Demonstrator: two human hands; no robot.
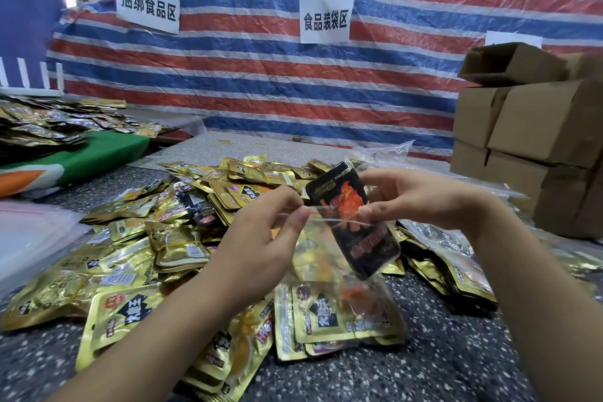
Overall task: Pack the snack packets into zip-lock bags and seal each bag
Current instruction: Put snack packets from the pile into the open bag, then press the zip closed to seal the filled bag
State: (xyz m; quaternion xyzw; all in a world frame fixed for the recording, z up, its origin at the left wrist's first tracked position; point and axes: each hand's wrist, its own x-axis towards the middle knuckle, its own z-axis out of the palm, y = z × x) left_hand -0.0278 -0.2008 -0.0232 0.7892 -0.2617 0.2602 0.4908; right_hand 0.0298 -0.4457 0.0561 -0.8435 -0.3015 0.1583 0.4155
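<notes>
A clear zip-lock bag (339, 274) hangs in the air between the two hands, above the front of a speckled table (440, 352). Its mouth is at the top, and gold packets can be seen through the plastic in its lower half. A black snack packet (339, 192) with a red and orange picture stands tilted in the mouth, its lower half inside the bag and its upper half sticking out above the red-lined rim.

The left hand (261, 238) pinches the left side of the bag's rim between thumb and forefinger. The right hand (421, 196) has its thumb and fingers curled round the black packet at the right side of the rim; whether it also pinches the bag there I cannot tell. The hands are near each other but not touching.

Under and behind the bag a heap of gold snack packets (156, 258) spreads over the table, with a few dark ones mixed in. A stack of clear bags (29, 235) lies at the left edge. Cardboard boxes (535, 134) are piled at the right. Behind, a red, white and blue striped sheet (293, 81) carries white paper signs (326, 20). A second heap of packets (49, 127) lies far left on a green cloth (107, 150)
</notes>
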